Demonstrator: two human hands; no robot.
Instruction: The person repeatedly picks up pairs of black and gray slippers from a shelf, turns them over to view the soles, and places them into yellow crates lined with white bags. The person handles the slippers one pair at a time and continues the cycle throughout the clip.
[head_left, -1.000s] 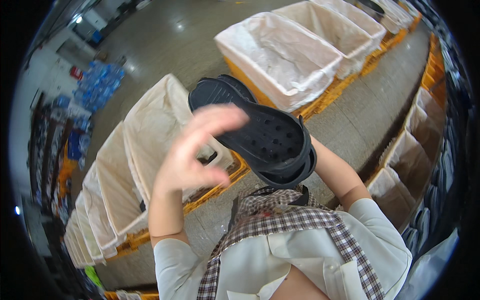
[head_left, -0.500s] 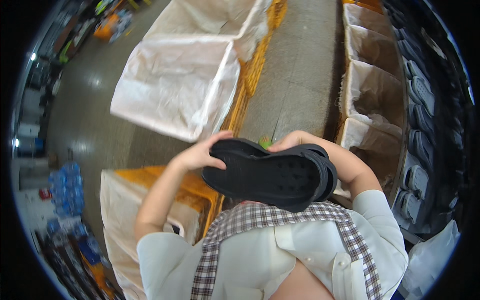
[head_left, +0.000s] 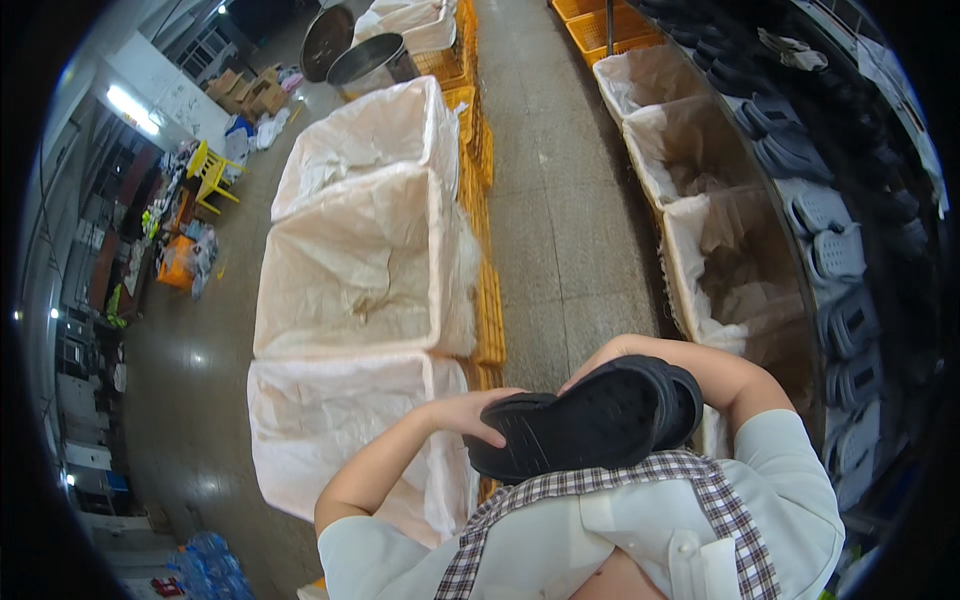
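Observation:
Against the front of my chest I hold a pair of black clogs [head_left: 570,425], laid one against the other. My left hand [head_left: 468,414] grips their left end, with the thumb on the near clog's dark inner sole. At the far side, my right hand [head_left: 592,368] is closed on the clogs; most of its fingers are hidden behind them. The heel straps lie at the right end, close to my right forearm.
Lined bins [head_left: 350,270] on yellow crates run along the left of the aisle [head_left: 540,200]. More lined bins [head_left: 690,240] stand on the right, beside a rack of clogs [head_left: 835,250]. Farther off are a metal drum [head_left: 375,65], a yellow chair [head_left: 210,175] and bundled water bottles [head_left: 210,565].
My view has lifted and moved along the aisle, showing more bins ahead. The clogs and both hands sit lower and slightly farther right in the picture; the grip stays.

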